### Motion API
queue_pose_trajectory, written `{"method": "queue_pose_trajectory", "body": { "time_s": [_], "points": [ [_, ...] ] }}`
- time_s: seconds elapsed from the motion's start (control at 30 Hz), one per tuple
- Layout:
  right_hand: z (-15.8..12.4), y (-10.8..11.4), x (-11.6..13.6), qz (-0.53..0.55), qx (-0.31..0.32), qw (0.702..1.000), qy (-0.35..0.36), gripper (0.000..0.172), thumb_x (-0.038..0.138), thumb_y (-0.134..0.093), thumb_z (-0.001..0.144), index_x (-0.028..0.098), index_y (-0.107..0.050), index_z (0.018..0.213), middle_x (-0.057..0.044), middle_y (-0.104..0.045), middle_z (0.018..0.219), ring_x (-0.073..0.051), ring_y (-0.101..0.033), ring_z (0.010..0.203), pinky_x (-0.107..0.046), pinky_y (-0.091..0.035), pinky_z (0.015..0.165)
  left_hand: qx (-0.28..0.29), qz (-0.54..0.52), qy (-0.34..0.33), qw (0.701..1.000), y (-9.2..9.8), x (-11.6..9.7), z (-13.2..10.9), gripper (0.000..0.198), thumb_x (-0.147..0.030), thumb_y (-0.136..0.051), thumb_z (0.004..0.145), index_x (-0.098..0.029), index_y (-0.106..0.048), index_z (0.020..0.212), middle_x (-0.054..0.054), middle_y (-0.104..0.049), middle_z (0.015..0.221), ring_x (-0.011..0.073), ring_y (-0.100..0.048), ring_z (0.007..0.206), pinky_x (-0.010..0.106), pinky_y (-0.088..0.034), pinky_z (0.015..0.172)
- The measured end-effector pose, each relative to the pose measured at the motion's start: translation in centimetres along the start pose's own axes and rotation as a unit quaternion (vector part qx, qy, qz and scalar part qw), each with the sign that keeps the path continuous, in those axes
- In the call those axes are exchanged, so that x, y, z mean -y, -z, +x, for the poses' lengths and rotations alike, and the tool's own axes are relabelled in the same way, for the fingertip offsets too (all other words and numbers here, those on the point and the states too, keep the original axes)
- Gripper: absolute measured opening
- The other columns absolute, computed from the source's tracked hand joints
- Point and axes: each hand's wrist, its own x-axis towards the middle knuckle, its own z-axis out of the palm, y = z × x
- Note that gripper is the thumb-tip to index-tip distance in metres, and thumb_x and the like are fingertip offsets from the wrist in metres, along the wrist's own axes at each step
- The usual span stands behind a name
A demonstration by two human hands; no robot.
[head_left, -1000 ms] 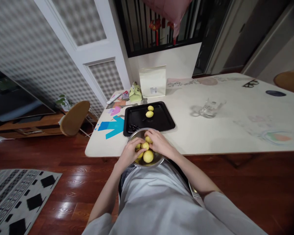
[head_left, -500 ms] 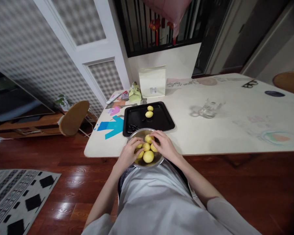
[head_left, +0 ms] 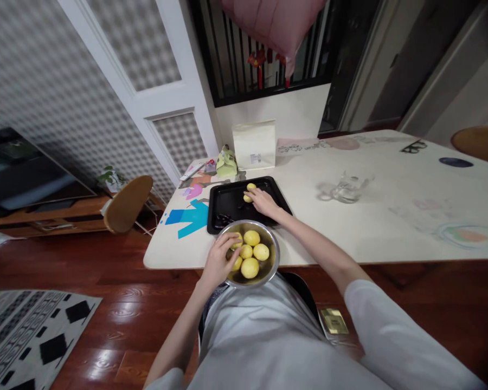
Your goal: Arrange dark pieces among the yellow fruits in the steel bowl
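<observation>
A steel bowl (head_left: 277,254) at the table's front edge holds several yellow lemons (head_left: 250,267). Over its left rim, my left hand (head_left: 219,259) curls its fingers and thumb around a lemon (head_left: 238,242) inside. My right hand (head_left: 264,204) is stretched out over the black tray (head_left: 244,220) behind the bowl, fingertips closed on the nearer lemon (head_left: 248,199) there. Just beyond them lies a second lemon (head_left: 251,186). Dark, shiny pieces (head_left: 223,219), too dim to name, lie in the tray's front left corner.
A pale paper bag (head_left: 254,143) and a green packet (head_left: 226,162) stand behind the tray. To the right is a clear glass vessel (head_left: 345,189) on the white table (head_left: 329,238). A wooden chair (head_left: 129,205) stands at left, and a pink balloon (head_left: 274,24) hangs at the back.
My right hand has left the bowl and moved forward onto the nearer lemon on the tray. My left hand stays at the bowl. The view has tilted up slightly.
</observation>
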Motion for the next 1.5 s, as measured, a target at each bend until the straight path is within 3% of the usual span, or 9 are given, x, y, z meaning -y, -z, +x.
{"method": "queue_pose_trajectory", "body": {
  "time_s": [0.2,0.33,0.47,0.57,0.7,0.8,0.93,1.1,1.5],
  "points": [
    [0.1,-0.1,1.1,-0.019,-0.001,1.0,-0.018,0.039,0.002,-0.053,0.091,0.011,-0.062,0.129,-0.021,-0.062,0.131,-0.032,-0.063,0.113,-0.042,-0.054,0.093,0.0,0.015,0.012,1.0,0.0,0.2,-0.2,0.018,-0.019,-0.055,0.1,-0.022,-0.068,0.112,0.01,-0.07,0.127,0.027,-0.065,0.119,0.046,-0.05,0.102],
    [-2.9,1.3,2.9,-0.005,-0.026,1.0,0.006,0.041,0.011,-0.057,0.094,0.019,-0.056,0.134,-0.014,-0.06,0.132,-0.029,-0.061,0.117,-0.04,-0.054,0.096,0.017,0.053,0.02,0.998,-0.1,0.1,-0.1,0.033,-0.015,-0.054,0.098,-0.022,-0.064,0.128,0.011,-0.067,0.134,0.0274,-0.063,0.123,0.046,-0.05,0.104],
    [-6.6,2.9,5.4,0.081,-0.09,0.992,0.036,0.041,0.016,-0.06,0.093,0.022,-0.053,0.133,-0.011,-0.062,0.127,-0.028,-0.063,0.113,-0.039,-0.055,0.093,0.073,0.089,-0.002,0.993,0.2,0.0,0.2,0.054,-0.009,-0.045,0.096,-0.023,-0.052,0.148,0.011,-0.056,0.152,0.0281,-0.053,0.14,0.049,-0.046,0.11],
    [-8.6,3.6,6.9,0.139,-0.098,0.984,0.043,0.037,0.019,-0.061,0.092,0.024,-0.054,0.128,-0.009,-0.063,0.122,-0.027,-0.064,0.111,-0.039,-0.055,0.093,0.106,0.1,-0.011,0.989,0.5,-0.1,0.5,0.061,-0.006,-0.042,0.095,-0.023,-0.046,0.152,0.011,-0.053,0.155,0.0273,-0.05,0.143,0.048,-0.044,0.112],
    [-9.7,3.3,8.1,0.176,-0.08,0.981,0.03,0.037,0.018,-0.062,0.088,0.022,-0.054,0.124,-0.008,-0.064,0.119,-0.025,-0.065,0.105,-0.036,-0.055,0.09,0.101,0.135,0.018,0.986,0.5,-0.3,0.6,0.053,-0.01,-0.047,0.093,-0.017,-0.052,0.146,0.016,-0.058,0.139,0.0315,-0.057,0.128,0.05,-0.048,0.105],
    [-9.8,2.6,8.5,0.178,-0.055,0.982,0.012,0.037,0.019,-0.063,0.088,0.022,-0.054,0.124,-0.008,-0.063,0.119,-0.023,-0.067,0.096,-0.034,-0.055,0.082,0.07,0.15,0.038,0.986,0.3,-0.5,0.5,0.036,-0.016,-0.052,0.095,-0.015,-0.061,0.13,0.016,-0.058,0.123,0.0321,-0.059,0.115,0.05,-0.052,0.099],
    [-9.5,2.3,8.7,0.178,-0.031,0.983,0.033,0.037,0.02,-0.063,0.09,0.021,-0.055,0.126,-0.008,-0.063,0.121,-0.023,-0.066,0.099,-0.034,-0.054,0.085,0.048,0.151,0.039,0.987,0.0,-0.5,0.3,0.019,-0.02,-0.055,0.095,-0.017,-0.06,0.112,0.015,-0.06,0.121,0.0315,-0.061,0.111,0.048,-0.052,0.094],
    [-9.2,2.1,8.8,0.169,-0.023,0.983,0.066,0.032,0.018,-0.065,0.091,0.02,-0.057,0.122,-0.009,-0.064,0.119,-0.025,-0.064,0.109,-0.037,-0.053,0.094,0.05,0.185,0.041,0.981,-0.3,-0.4,0.4,0.014,-0.015,-0.053,0.094,-0.019,-0.055,0.107,0.011,-0.067,0.107,0.0303,-0.064,0.101,0.047,-0.05,0.092],
    [-8.6,1.4,8.1,0.141,0.022,0.984,0.111,0.031,0.022,-0.065,0.095,0.018,-0.065,0.126,-0.012,-0.067,0.119,-0.027,-0.059,0.112,-0.043,-0.049,0.098,0.015,0.249,0.06,0.967,-0.1,-1.0,0.3,0.013,-0.02,-0.057,0.091,-0.017,-0.058,0.105,0.012,-0.064,0.106,0.0317,-0.061,0.103,0.048,-0.047,0.092]
  ]
}}
